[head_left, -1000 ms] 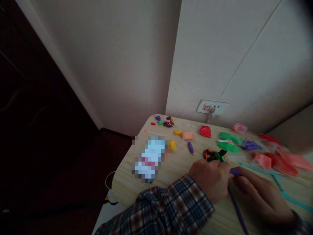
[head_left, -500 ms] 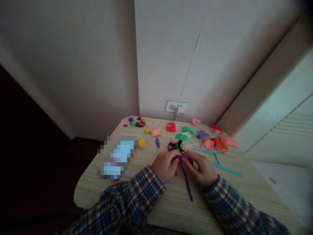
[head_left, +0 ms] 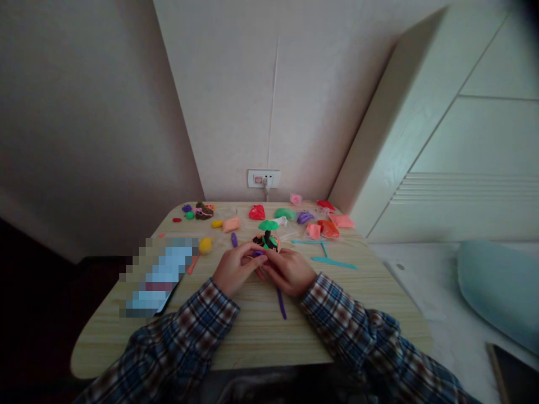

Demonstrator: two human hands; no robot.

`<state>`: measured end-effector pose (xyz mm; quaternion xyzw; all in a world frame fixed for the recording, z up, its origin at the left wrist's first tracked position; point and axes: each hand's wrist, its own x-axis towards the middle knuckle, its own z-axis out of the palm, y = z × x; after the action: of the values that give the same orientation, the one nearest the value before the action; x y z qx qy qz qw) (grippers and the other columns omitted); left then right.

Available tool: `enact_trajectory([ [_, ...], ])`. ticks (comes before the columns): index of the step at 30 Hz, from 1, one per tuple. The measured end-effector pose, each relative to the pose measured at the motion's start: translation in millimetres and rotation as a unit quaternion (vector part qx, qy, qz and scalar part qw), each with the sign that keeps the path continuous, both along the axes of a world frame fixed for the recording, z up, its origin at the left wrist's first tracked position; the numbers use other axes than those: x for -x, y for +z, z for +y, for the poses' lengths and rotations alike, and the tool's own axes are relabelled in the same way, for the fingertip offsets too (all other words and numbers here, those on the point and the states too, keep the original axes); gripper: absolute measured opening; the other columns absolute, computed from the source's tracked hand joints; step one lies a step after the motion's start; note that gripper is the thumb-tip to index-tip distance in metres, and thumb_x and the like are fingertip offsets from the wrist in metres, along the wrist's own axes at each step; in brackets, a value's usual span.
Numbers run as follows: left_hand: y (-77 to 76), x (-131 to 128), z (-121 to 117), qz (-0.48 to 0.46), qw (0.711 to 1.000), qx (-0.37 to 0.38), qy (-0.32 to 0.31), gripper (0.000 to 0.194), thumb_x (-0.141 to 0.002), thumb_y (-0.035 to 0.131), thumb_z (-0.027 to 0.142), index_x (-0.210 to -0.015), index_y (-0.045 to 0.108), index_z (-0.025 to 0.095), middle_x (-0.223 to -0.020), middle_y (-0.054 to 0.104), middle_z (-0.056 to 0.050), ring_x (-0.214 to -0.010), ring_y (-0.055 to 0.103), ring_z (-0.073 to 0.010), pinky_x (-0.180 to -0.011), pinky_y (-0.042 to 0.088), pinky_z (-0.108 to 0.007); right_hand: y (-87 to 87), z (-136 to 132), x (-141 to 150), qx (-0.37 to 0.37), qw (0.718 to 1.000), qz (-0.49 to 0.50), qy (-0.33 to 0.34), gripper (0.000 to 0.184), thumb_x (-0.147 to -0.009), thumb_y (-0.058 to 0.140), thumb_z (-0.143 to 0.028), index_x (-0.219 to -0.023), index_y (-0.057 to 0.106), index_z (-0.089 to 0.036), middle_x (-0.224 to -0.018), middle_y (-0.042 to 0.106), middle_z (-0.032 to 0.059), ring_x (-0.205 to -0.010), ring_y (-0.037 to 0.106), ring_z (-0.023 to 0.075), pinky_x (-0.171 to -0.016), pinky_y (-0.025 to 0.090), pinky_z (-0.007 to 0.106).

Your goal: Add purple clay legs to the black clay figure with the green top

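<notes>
- Two hands of mine meet at the centre of the frame, fingertips together over the table [head_left: 244, 342].
- My left hand [head_left: 233, 269] pinches a small purple piece [head_left: 258, 254] between thumb and curled fingers.
- My right hand [head_left: 292, 272] closes its thumb and fingertips on the same piece from the other side; most of it is hidden by my fingers.
- Below my right fingers, a purple strip [head_left: 282, 306] lies on the tabletop, lower centre; I cannot tell whether it joins the piece I hold.
- Just above my fingertips is a black-and-green figure [head_left: 266, 241], partly covered by my hands, with a green cap-like disc [head_left: 268, 225] above it.
- Right of centre, near my right hand, lies a flat turquoise tool [head_left: 334, 262].
- Left of centre sit a purple roll [head_left: 234, 240] and a yellow ball [head_left: 205, 246]; a phone [head_left: 166, 280] with a blurred screen lies farther left.
</notes>
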<state>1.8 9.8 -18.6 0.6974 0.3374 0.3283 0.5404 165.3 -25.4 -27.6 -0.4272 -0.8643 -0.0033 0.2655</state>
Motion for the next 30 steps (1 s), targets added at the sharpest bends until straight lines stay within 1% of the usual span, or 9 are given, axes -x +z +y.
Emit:
enact_trajectory([
  [4, 3.5, -0.9, 0.3, -0.006, 1.000, -0.008, -0.006, 0.021, -0.078, 0.053, 0.029, -0.090, 0.055, 0.013, -0.075, 0.063, -0.003, -0.053, 0.063, -0.0137, -0.051, 0.052, -0.024, 2.9, -1.2, 0.2, 0.018, 0.999, 0.000, -0.032, 0.017, -0.087, 0.037, -0.027, -0.089, 0.051, -0.017, -0.067, 0.059, 0.0029, -0.060, 0.051, 0.0153, -0.060, 0.034, 0.026],
  [7, 5.7, -1.6, -0.3, -0.004, 1.000, -0.022, 0.003, 0.020, -0.078, 0.052, 0.029, -0.088, 0.055, 0.012, -0.075, 0.062, -0.003, -0.051, 0.062, -0.0124, -0.049, 0.051, -0.023, 4.5, -1.1, 0.5, 0.030, 0.997, 0.003, -0.077, 0.023, -0.089, 0.036, -0.033, -0.080, 0.051, -0.018, -0.059, 0.055, 0.0010, -0.056, 0.050, 0.0143, -0.057, 0.032, 0.025],
  [9, 7.4, -1.4, -1.4, 0.008, 0.999, -0.043, 0.010, 0.020, -0.080, 0.050, 0.030, -0.088, 0.055, 0.012, -0.073, 0.062, -0.001, -0.049, 0.060, -0.0113, -0.048, 0.049, -0.022, 5.0, -0.9, 1.4, 0.046, 0.994, 0.001, -0.102, 0.028, -0.089, 0.036, -0.039, -0.078, 0.050, -0.018, -0.058, 0.053, 0.0004, -0.054, 0.049, 0.0140, -0.055, 0.030, 0.025],
  [12, 9.6, -0.7, -3.9, 0.038, 0.995, -0.095, 0.008, 0.019, -0.082, 0.047, 0.030, -0.087, 0.055, 0.013, -0.068, 0.061, 0.000, -0.047, 0.058, -0.0099, -0.048, 0.047, -0.021, 5.1, -0.8, 3.2, 0.074, 0.991, -0.001, -0.111, 0.031, -0.088, 0.037, -0.046, -0.081, 0.049, -0.018, -0.059, 0.053, 0.0006, -0.054, 0.049, 0.0144, -0.053, 0.028, 0.025],
  [14, 10.4, -0.3, -5.1, 0.048, 0.991, -0.121, 0.006, 0.020, -0.083, 0.046, 0.031, -0.087, 0.056, 0.014, -0.066, 0.061, 0.001, -0.044, 0.055, -0.0090, -0.047, 0.045, -0.020, 5.0, -0.6, 3.5, 0.085, 0.991, 0.014, -0.103, 0.032, -0.087, 0.038, -0.048, -0.083, 0.048, -0.018, -0.060, 0.053, 0.0011, -0.055, 0.049, 0.0148, -0.053, 0.030, 0.025],
  [16, 10.6, -0.1, -5.8, 0.041, 0.991, -0.131, 0.008, 0.020, -0.084, 0.046, 0.032, -0.087, 0.056, 0.014, -0.063, 0.060, 0.002, -0.041, 0.052, -0.0082, -0.044, 0.043, -0.019, 4.8, -0.1, 2.9, 0.094, 0.991, 0.050, -0.080, 0.030, -0.088, 0.038, -0.046, -0.082, 0.048, -0.018, -0.063, 0.055, 0.0015, -0.058, 0.050, 0.0146, -0.054, 0.032, 0.024],
  [22, 10.6, -0.6, -7.7, -0.010, 0.994, -0.113, -0.009, 0.022, -0.086, 0.043, 0.033, -0.093, 0.052, 0.014, -0.056, 0.051, 0.004, -0.036, 0.043, -0.0047, -0.035, 0.033, -0.015, 4.0, 1.4, 1.3, 0.119, 0.979, 0.162, -0.014, 0.024, -0.089, 0.038, -0.038, -0.083, 0.048, -0.018, -0.063, 0.053, -0.0010, -0.055, 0.047, 0.0112, -0.053, 0.036, 0.022],
  [26, 7.8, -1.4, -7.7, -0.038, 0.996, -0.075, -0.038, 0.018, -0.085, 0.044, 0.031, -0.096, 0.042, 0.017, -0.057, 0.051, 0.006, -0.036, 0.042, -0.0048, -0.034, 0.031, -0.014, 5.5, 0.0, 2.2, 0.143, 0.972, 0.184, 0.011, 0.027, -0.089, 0.037, -0.038, -0.076, 0.049, -0.017, -0.061, 0.052, -0.0013, -0.053, 0.047, 0.0103, -0.054, 0.037, 0.021],
  [30, 6.3, -1.9, -7.4, -0.040, 0.995, -0.076, -0.042, 0.016, -0.086, 0.041, 0.030, -0.095, 0.041, 0.017, -0.058, 0.051, 0.005, -0.035, 0.043, -0.0045, -0.034, 0.030, -0.014, 7.5, -2.8, 2.4, 0.140, 0.973, 0.182, 0.010, 0.026, -0.086, 0.044, -0.040, -0.077, 0.050, -0.017, -0.058, 0.051, -0.0019, -0.051, 0.046, 0.0103, -0.052, 0.036, 0.021],
])
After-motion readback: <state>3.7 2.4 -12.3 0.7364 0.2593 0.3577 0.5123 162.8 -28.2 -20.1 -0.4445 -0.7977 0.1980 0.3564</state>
